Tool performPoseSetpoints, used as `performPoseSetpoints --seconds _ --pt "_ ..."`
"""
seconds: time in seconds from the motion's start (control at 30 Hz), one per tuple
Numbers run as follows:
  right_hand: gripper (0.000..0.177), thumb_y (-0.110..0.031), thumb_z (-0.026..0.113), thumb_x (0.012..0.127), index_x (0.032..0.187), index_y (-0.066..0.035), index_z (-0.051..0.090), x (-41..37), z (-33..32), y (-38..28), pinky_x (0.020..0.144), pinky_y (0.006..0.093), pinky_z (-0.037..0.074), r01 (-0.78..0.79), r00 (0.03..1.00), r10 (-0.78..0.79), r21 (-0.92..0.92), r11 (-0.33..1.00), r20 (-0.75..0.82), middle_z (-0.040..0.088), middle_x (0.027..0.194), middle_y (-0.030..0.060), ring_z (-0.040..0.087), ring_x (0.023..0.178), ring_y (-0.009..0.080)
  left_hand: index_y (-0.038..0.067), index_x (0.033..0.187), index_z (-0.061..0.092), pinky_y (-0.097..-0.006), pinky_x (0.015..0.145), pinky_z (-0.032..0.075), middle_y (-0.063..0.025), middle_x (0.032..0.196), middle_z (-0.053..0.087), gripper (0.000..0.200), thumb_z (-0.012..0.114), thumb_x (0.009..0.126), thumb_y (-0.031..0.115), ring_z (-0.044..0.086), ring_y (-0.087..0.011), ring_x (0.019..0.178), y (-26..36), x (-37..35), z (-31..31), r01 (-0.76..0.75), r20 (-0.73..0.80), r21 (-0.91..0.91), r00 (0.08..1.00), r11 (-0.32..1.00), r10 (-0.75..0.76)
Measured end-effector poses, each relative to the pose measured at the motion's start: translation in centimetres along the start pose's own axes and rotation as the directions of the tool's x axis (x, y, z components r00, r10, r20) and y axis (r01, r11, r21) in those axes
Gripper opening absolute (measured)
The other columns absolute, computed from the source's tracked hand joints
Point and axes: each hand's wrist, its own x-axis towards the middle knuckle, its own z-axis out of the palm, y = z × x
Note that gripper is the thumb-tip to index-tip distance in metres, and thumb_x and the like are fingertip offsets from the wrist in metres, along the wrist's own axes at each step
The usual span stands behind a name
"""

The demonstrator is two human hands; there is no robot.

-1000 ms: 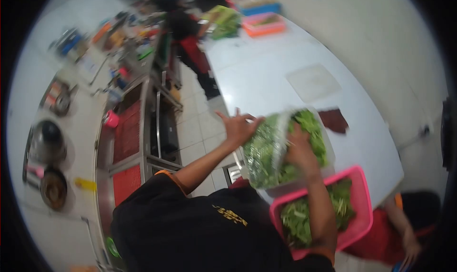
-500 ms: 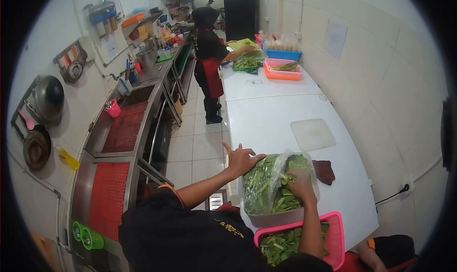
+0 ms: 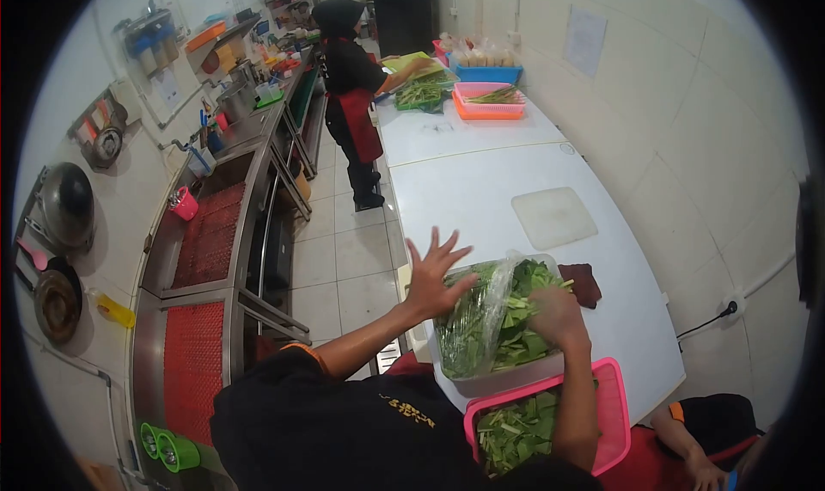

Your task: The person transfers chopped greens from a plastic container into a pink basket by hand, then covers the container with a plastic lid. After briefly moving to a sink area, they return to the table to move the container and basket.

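Cut leafy greens (image 3: 528, 340) fill a clear plastic container (image 3: 507, 377), partly under crinkled clear plastic wrap (image 3: 471, 323). Over the container's left edge, my left hand (image 3: 436, 278) is spread wide with nothing in it. My right hand (image 3: 559, 316) is at the container's right side, its fingers curled around some of the greens, with pale stems poking out past the knuckles. Below my right forearm stands a pink basket (image 3: 614, 414) with more chopped greens (image 3: 516, 431) in it.
A dark red cloth (image 3: 582, 286) and a white cutting board (image 3: 554, 217) lie on the white table (image 3: 464, 181). A co-worker (image 3: 348, 87) handles greens at the far end. Another person's hand (image 3: 706, 474) shows at lower right. Steel sinks (image 3: 193, 345) line the left.
My left hand has lifted off the wrap and its fingers have spread. My right hand has moved right and up among the greens. The view has shifted slightly.
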Motion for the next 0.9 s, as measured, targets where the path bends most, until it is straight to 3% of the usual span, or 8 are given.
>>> performPoseSetpoints --seconds 0.07,0.1,0.27,0.3,0.4,0.53,0.73,0.9 --pt "0.036 -0.009 0.074 0.06 0.096 -0.009 0.072 0.1 -0.6 0.4 0.082 0.0438 0.052 -0.083 0.996 0.082 0.016 0.996 0.036 0.066 0.095 0.0213 0.064 0.091 0.0375 0.016 0.131 0.058 -0.0734 0.106 -0.008 -0.0194 0.147 0.041 0.055 0.06 0.088 0.051 0.018 -0.0433 0.144 2.4 1.4 -1.0 -0.185 0.092 0.042 0.979 0.982 0.181" --pt "0.037 -0.011 0.076 0.06 0.096 -0.007 0.073 -0.1 -1.9 -0.6 0.081 0.0442 0.053 -0.141 0.99 0.137 0.091 0.986 0.045 0.067 0.091 0.022 0.065 0.089 0.0381 0.016 0.133 0.056 -0.074 0.105 -0.008 -0.0203 0.148 0.039 0.057 0.058 0.088 0.053 0.018 -0.0443 0.144 3.7 1.9 -1.1 -0.227 0.141 0.023 0.965 0.974 0.222" --pt "0.042 -0.012 0.077 0.06 0.101 -0.009 0.073 0.3 -3.7 -2.2 0.08 0.0433 0.055 -0.28 0.959 0.272 0.098 0.955 0.085 0.068 0.091 0.0239 0.067 0.087 0.0384 0.018 0.143 0.044 -0.0777 0.1 -0.011 -0.0242 0.151 0.031 0.071 0.047 0.089 0.064 0.014 -0.0505 0.142 8.9 2.5 -0.1 -0.407 0.322 0.028 0.869 0.913 0.377" --pt "0.042 -0.012 0.077 0.059 0.101 -0.008 0.073 0.1 -4.1 -2.4 0.079 0.0432 0.055 -0.274 0.961 0.266 0.113 0.955 0.079 0.068 0.091 0.0239 0.067 0.087 0.0384 0.017 0.145 0.041 -0.0798 0.097 -0.012 -0.0251 0.152 0.028 0.077 0.04 0.089 0.07 0.011 -0.0536 0.141 8.9 2.3 0.7 -0.4 0.372 0.062 0.859 0.914 0.351" --pt "0.042 -0.012 0.077 0.059 0.101 -0.007 0.073 -0.3 -3.1 -2.2 0.079 0.0433 0.054 -0.273 0.962 0.266 0.154 0.95 0.07 0.068 0.092 0.0239 0.067 0.087 0.0386 0.016 0.145 0.041 -0.0799 0.097 -0.013 -0.0254 0.15 0.032 0.079 0.036 0.089 0.071 0.01 -0.0539 0.141 8.2 1.5 2.5 -0.343 0.4 0.086 0.872 0.935 0.283" --pt "0.041 -0.012 0.077 0.059 0.1 -0.006 0.072 -1.6 -3.0 -2.5 0.079 0.0438 0.054 -0.353 0.935 0.336 0.25 0.902 0.11 0.068 0.093 0.0243 0.067 0.088 0.0389 0.014 0.144 0.043 -0.0803 0.095 -0.015 -0.0256 0.148 0.035 0.08 0.033 0.089 0.072 0.01 -0.0548 0.141 7.6 1.2 3.2 -0.356 0.425 0.03 0.85 0.934 0.311" --pt "0.034 -0.014 0.078 0.059 0.091 -0.004 0.071 -3.6 -4.1 -3.1 0.075 0.0448 0.051 -0.238 0.966 0.251 0.167 0.957 -0.061 0.066 0.086 0.0238 0.065 0.084 0.0397 0.014 0.142 0.045 -0.0804 0.095 -0.017 -0.0226 0.148 0.037 0.08 0.034 0.089 0.072 0.012 -0.0535 0.141 8.4 1.8 3.0 -0.384 0.404 0.027 0.849 0.923 0.341" --pt "0.032 -0.015 0.08 0.058 0.086 -0.003 0.07 -8.0 -8.4 -4.5 0.074 0.0428 0.051 -0.289 0.944 0.301 0.102 0.952 -0.133 0.066 0.082 0.0209 0.064 0.08 0.0391 0.015 0.142 0.046 -0.0807 0.094 -0.017 -0.0208 0.148 0.038 0.078 0.036 0.088 0.072 0.013 -0.0535 0.141 8.9 2.5 2.5 -0.423 0.376 -0.041 0.833 0.905 0.406"
